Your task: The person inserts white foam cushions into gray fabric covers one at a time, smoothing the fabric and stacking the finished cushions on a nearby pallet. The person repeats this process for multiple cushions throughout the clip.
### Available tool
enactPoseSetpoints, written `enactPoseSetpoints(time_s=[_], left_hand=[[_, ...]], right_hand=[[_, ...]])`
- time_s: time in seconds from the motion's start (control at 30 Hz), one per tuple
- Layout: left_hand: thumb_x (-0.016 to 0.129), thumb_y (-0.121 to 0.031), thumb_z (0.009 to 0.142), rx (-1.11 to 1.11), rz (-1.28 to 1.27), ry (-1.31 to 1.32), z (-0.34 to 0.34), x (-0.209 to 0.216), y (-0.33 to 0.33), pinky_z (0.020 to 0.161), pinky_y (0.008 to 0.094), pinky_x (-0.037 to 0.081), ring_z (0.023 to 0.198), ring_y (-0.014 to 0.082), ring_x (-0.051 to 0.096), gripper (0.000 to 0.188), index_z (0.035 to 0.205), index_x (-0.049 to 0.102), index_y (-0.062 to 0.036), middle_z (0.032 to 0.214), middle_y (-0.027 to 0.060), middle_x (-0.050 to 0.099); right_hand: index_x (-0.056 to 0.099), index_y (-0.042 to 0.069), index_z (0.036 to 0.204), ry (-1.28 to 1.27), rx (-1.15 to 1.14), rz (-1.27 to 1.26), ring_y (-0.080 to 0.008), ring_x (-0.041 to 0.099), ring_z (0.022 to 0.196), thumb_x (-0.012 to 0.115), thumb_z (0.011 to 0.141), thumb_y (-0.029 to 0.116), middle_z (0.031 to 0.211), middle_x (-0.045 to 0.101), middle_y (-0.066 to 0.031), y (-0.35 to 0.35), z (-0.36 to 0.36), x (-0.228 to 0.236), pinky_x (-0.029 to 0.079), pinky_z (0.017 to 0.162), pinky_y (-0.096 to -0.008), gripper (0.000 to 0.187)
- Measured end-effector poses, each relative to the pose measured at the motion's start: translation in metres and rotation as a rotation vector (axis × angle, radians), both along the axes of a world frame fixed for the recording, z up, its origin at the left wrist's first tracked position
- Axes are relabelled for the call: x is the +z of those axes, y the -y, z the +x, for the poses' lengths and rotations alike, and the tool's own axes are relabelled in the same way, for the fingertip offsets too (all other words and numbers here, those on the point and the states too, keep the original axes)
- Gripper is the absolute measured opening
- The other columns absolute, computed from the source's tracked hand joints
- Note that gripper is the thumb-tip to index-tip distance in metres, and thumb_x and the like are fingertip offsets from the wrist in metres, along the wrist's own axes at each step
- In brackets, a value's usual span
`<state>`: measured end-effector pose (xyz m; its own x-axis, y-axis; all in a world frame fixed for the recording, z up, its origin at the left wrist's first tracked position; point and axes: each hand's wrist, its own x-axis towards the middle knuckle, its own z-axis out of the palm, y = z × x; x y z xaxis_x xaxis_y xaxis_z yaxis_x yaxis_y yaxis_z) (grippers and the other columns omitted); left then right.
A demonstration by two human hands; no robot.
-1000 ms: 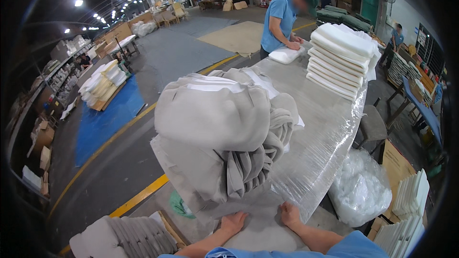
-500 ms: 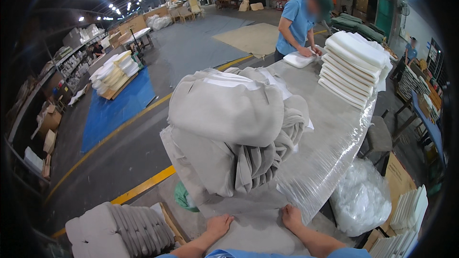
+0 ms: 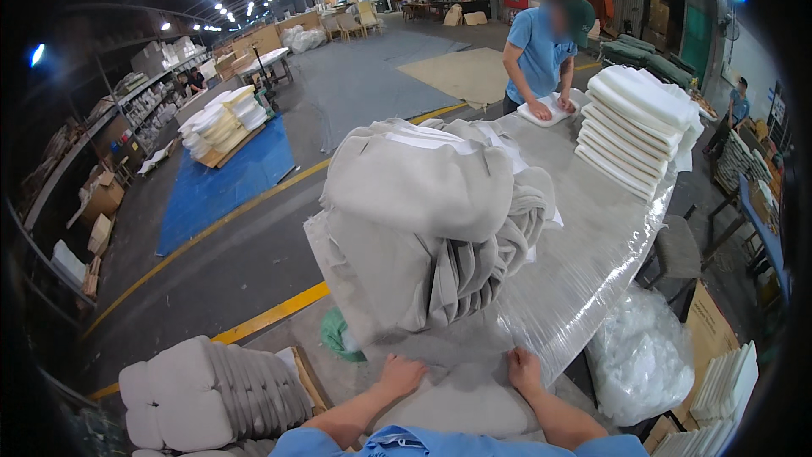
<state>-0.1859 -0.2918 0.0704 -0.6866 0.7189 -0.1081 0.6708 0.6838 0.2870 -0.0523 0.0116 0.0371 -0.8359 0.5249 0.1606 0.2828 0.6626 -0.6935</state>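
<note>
At the near end of the table, a grey fabric cushion cover [image 3: 457,406] lies in front of my body, puffed up in its near part. My left hand [image 3: 402,375] is closed on the cover's left far edge, fingers curled into the cloth. Its right far edge is gripped by my right hand [image 3: 523,371], also with curled fingers. The cloth between the hands is loose and wrinkled. Just beyond them rises a tall pile of folded grey fabric covers [image 3: 414,186], some with white lining showing.
Tufted grey cushions [image 3: 203,393] are stacked at lower left, near a green bag [image 3: 338,334]. White foam pads [image 3: 634,131] stand on the plastic-wrapped table [image 3: 550,288], close to a co-worker [image 3: 540,55] handling one. A clear plastic bag [image 3: 641,355] sits at right.
My left hand has moved slightly forward and closer to the pile, the cloth between the hands bunching a little. The view has shifted left, and the co-worker's hands press the white pad.
</note>
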Motion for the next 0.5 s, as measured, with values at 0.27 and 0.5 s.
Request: enactPoseSetpoints(time_s=[0.27, 0.5], left_hand=[[0.060, -0.067, 0.095, -0.121, -0.243, 0.499, -0.008, 0.010, -0.076, 0.106, 0.0472, 0.047, 0.122, 0.0358, 0.066, 0.073, 0.135, 0.067, -0.0064, 0.125, 0.0161, 0.072], [0.051, -0.048, 0.106, -0.130, -0.001, 0.305, 0.015, -0.056, -0.070, 0.099, 0.0515, 0.053, 0.113, 0.0390, 0.068, 0.050, 0.135, 0.063, -0.0102, 0.121, 0.0231, 0.071]], right_hand=[[0.064, 0.002, 0.094, 0.025, -0.013, -0.073, -0.0502, 0.065, 0.080, 0.060, 0.103, 0.027, 0.080, 0.067, -0.0257, 0.007, 0.021, 0.020, 0.048, 0.069, -0.0563, 0.027], [0.063, 0.005, 0.126, 0.038, 0.246, 0.018, -0.0454, 0.063, 0.111, 0.065, 0.098, 0.022, 0.125, 0.066, -0.0233, 0.009, 0.031, 0.074, 0.052, 0.093, -0.0497, 0.033]])
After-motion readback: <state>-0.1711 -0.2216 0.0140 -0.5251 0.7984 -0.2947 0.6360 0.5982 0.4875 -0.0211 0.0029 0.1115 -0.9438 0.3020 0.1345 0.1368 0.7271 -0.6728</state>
